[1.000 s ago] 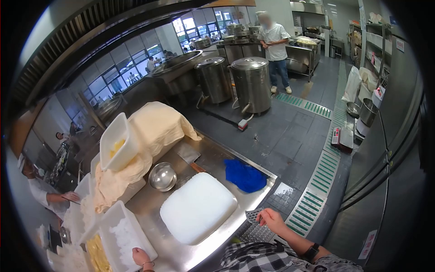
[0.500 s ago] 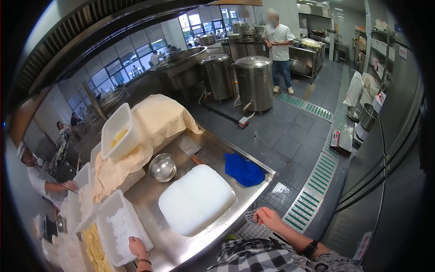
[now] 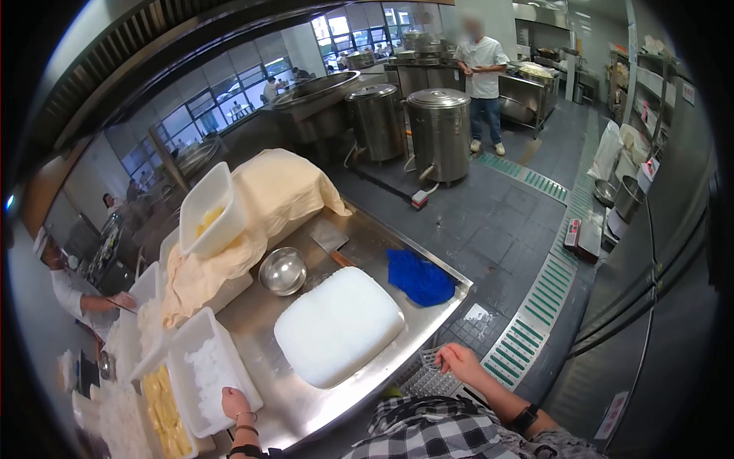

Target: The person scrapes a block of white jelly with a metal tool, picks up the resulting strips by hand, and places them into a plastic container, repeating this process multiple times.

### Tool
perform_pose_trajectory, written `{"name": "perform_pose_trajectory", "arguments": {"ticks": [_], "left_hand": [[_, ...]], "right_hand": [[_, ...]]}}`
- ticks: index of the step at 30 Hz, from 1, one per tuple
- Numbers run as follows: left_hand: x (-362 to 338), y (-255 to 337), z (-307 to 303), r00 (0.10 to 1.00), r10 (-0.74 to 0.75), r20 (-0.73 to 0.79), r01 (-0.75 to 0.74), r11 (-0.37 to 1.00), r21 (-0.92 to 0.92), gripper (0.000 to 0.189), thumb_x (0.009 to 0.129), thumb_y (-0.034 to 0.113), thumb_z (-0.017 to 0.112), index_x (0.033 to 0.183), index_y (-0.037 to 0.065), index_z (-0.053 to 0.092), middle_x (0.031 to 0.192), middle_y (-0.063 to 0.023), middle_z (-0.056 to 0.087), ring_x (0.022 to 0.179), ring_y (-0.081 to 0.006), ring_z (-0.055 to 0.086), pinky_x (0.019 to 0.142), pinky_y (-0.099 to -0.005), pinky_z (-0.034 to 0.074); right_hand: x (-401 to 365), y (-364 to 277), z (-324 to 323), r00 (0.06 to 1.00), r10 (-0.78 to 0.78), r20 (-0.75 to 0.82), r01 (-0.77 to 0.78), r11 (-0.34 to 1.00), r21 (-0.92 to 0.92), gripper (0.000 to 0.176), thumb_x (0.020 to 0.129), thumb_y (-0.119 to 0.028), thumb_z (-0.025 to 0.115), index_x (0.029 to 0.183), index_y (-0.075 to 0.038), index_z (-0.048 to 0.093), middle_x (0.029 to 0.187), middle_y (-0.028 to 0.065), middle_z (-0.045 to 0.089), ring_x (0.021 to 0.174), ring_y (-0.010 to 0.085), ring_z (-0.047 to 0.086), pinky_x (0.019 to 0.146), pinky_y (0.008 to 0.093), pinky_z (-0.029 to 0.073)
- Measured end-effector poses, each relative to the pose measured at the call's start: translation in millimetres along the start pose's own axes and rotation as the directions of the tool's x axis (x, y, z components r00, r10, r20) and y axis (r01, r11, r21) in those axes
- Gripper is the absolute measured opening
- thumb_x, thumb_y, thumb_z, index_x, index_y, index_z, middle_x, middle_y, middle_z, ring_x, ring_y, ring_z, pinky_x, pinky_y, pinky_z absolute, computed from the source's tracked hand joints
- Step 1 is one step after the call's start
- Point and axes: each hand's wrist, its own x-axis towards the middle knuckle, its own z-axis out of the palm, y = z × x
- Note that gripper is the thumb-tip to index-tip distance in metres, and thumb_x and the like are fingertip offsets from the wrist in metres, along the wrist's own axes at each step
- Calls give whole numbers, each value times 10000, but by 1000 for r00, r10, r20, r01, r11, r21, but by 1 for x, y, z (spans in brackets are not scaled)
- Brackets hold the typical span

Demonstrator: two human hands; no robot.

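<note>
My left hand (image 3: 235,402) is closed at the near right rim of a white plastic tub (image 3: 246,376), and its fingers appear to grip that rim. White chunks (image 3: 208,375) lie inside the tub. My right hand (image 3: 459,362) hangs off the table's front edge with its fingers curled and nothing visible in them. Below it is a grey perforated basket (image 3: 428,376). Between my hands, a large white rounded block (image 3: 340,325) rests on the steel table (image 3: 306,417). Behind the block are a metal bowl (image 3: 282,271) and a wooden-handled scraper (image 3: 330,238).
A blue cloth (image 3: 419,278) lies by the table's right corner. Beige cloth (image 3: 283,183) covers containers at the back, with a tilted white tub (image 3: 210,214) on top. A tub of yellow pieces (image 3: 164,413) stands left. One co-worker (image 3: 80,294) is at left, another (image 3: 482,73) farther off.
The whole view has shifted slightly, so things appear a little farther right. My left hand stays at the tub's rim, and my right hand remains beside the table with curled fingers.
</note>
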Motion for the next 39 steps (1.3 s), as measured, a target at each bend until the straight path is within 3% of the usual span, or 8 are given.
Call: {"name": "perform_pose_trajectory", "arguments": {"ticks": [34,39], "left_hand": [[-2,7,-6,999,-31,9,30,995,99,180,765,194,412,759,89,558,730,-150,597,676,-356,561,583,-449,434],[2,-7,7,1000,-17,20,16,1000,23,163,764,197,429,781,100,559,725,-158,593,673,-367,557,565,-451,431]], "right_hand": [[8,-6,14,994,61,93,-53,996,-78,254,868,-210,420,861,9,546,730,52,593,535,92,528,529,223,443],[6,3,15,986,100,132,-90,993,-80,241,879,-191,388,837,-4,535,732,45,579,550,85,518,527,209,425]]}}
